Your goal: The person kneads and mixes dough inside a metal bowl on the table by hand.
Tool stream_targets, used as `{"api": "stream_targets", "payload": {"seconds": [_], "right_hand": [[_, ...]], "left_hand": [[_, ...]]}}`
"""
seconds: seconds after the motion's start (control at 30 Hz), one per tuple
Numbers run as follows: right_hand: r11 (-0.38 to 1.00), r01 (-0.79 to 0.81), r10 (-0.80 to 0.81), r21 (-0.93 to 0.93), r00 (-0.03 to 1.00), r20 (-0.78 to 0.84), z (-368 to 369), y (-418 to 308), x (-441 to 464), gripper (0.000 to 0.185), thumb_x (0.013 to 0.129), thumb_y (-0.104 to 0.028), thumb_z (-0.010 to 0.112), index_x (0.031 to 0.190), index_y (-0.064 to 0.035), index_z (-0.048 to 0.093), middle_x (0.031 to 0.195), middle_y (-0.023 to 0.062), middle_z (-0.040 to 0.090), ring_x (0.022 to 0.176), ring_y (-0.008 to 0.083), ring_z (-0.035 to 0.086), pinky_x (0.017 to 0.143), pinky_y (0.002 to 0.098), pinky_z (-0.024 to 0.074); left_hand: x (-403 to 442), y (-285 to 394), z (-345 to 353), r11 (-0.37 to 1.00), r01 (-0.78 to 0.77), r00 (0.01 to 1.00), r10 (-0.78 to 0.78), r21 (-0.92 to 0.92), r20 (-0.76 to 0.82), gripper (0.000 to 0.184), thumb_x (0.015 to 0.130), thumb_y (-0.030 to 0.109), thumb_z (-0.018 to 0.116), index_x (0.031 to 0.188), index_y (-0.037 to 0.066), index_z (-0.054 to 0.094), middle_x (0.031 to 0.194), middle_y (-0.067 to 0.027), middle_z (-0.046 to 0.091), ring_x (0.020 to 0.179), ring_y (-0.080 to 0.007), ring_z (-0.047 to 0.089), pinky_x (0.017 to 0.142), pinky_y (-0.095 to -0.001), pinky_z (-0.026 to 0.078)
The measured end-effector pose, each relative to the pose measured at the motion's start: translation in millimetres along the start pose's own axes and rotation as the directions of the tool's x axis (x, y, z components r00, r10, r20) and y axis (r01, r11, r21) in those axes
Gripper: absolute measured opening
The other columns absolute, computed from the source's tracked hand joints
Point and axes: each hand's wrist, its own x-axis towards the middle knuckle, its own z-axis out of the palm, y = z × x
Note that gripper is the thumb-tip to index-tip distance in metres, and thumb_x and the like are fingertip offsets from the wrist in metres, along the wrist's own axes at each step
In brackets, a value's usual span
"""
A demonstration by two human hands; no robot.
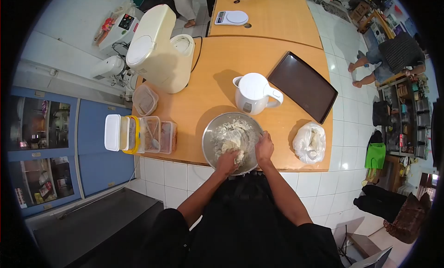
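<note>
Brace bowl point(210, 141) with right hand point(264, 149) closed on rim; with left hand point(227, 161) half-curled around shaggy dough point(231, 141) inside, scrape walls and press inward. Avoid tipping over counter point(222, 57) edge.

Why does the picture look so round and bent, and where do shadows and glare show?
Head view: probably a very wide lens, with black corners and a bowed table edge; head view: shadows left of the kettle and bowl; head view: bright glare spots on the floor.
</note>
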Motion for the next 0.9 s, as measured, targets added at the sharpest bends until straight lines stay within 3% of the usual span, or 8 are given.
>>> {"api": "stream_targets", "payload": {"seconds": [0.17, 0.27, 0.47, 0.57, 0.67, 0.77, 0.87, 0.9], "right_hand": [[0.999, -0.015, 0.016, 0.040, 1.000, -0.018, -1, -1, -1, 0.010, 0.092, -0.008, 0.054, 0.100, -0.0035, 0.049, 0.098, 0.0219, 0.061, 0.086, 0.0457, 0.062, 0.071, 0.0546, 0.0494], [0.999, -0.022, 0.023, 0.031, 0.999, -0.032, -1, -5, -3, 0.011, 0.092, -0.007, 0.053, 0.101, -0.0036, 0.049, 0.099, 0.0220, 0.061, 0.087, 0.0457, 0.062, 0.072, 0.0546, 0.0493], [1.000, -0.009, 0.009, -0.002, 1.000, -0.015, 0, -2, -1, 0.021, 0.086, -0.003, 0.056, 0.105, -0.0063, 0.048, 0.103, 0.0192, 0.059, 0.083, 0.0439, 0.064, 0.071, 0.0527, 0.0516], [1.000, 0.017, -0.017, -0.007, 1.000, -0.012, -1, -2, -2, 0.021, 0.086, -0.003, 0.056, 0.106, -0.0062, 0.048, 0.101, 0.0194, 0.060, 0.082, 0.0439, 0.064, 0.070, 0.0526, 0.0519], [0.999, 0.032, -0.033, -0.013, 0.999, -0.024, 4, 3, 1, 0.020, 0.087, -0.004, 0.056, 0.106, -0.0061, 0.048, 0.099, 0.0192, 0.060, 0.081, 0.0438, 0.064, 0.069, 0.0522, 0.0519], [0.999, 0.031, -0.031, -0.031, 0.999, -0.010, 3, 0, 4, 0.018, 0.089, -0.006, 0.055, 0.105, -0.0059, 0.048, 0.098, 0.0189, 0.060, 0.080, 0.0437, 0.064, 0.068, 0.0522, 0.0518], [0.999, 0.029, -0.028, -0.019, 1.000, 0.007, 0, 0, 0, 0.015, 0.091, -0.008, 0.055, 0.104, -0.0058, 0.048, 0.097, 0.0186, 0.061, 0.080, 0.0439, 0.064, 0.068, 0.0526, 0.0516], [1.000, 0.030, -0.030, -0.010, 1.000, 0.008, 0, -1, 0, 0.014, 0.091, -0.009, 0.054, 0.104, -0.0058, 0.048, 0.096, 0.0186, 0.061, 0.079, 0.0440, 0.064, 0.067, 0.0526, 0.0516]], "left_hand": [[21, 15, -7, 0.934, 0.350, 0.937, -0.347, 0.069, -0.049, 0.088, 0.072, 0.023, 0.080, 0.146, 0.009, 0.035, 0.143, -0.0262, 0.041, 0.124, -0.0426, 0.050, 0.097, -0.0497, 0.049], [29, 24, 3, 0.924, 0.381, 0.924, -0.381, -0.010, 0.017, 0.087, 0.070, 0.023, 0.081, 0.144, 0.007, 0.037, 0.138, -0.0283, 0.046, 0.123, -0.0457, 0.050, 0.097, -0.0490, 0.049], [8, 27, -11, 0.984, 0.158, 0.976, -0.142, -0.089, 0.166, 0.076, 0.076, 0.017, 0.072, 0.143, 0.005, 0.040, 0.132, -0.0282, 0.052, 0.113, -0.0444, 0.057, 0.097, -0.0498, 0.047], [-7, 37, -28, 0.990, 0.107, 0.992, -0.100, -0.087, 0.082, 0.073, 0.075, 0.013, 0.069, 0.142, 0.005, 0.041, 0.132, -0.0265, 0.053, 0.115, -0.0431, 0.057, 0.097, -0.0498, 0.046], [-17, 34, -24, 0.998, -0.036, 0.995, 0.039, 0.044, -0.087, 0.078, 0.072, 0.006, 0.068, 0.144, 0.007, 0.037, 0.126, -0.0242, 0.058, 0.115, -0.0411, 0.057, 0.095, -0.0489, 0.048], [-26, 17, -17, 0.977, -0.186, 0.945, 0.150, -0.101, -0.290, 0.080, 0.069, 0.001, 0.069, 0.143, 0.011, 0.040, 0.128, -0.0235, 0.054, 0.114, -0.0414, 0.057, 0.096, -0.0507, 0.046], [-31, 8, -14, 0.977, -0.102, 0.986, 0.074, -0.186, -0.152, 0.083, 0.066, 0.001, 0.073, 0.142, 0.015, 0.043, 0.135, -0.0231, 0.048, 0.114, -0.0458, 0.056, 0.100, -0.0520, 0.043], [-33, 3, -9, 0.981, -0.104, 0.981, 0.074, -0.161, -0.180, 0.082, 0.066, 0.003, 0.074, 0.141, 0.016, 0.044, 0.136, -0.0229, 0.047, 0.114, -0.0470, 0.055, 0.101, -0.0518, 0.043]]}}
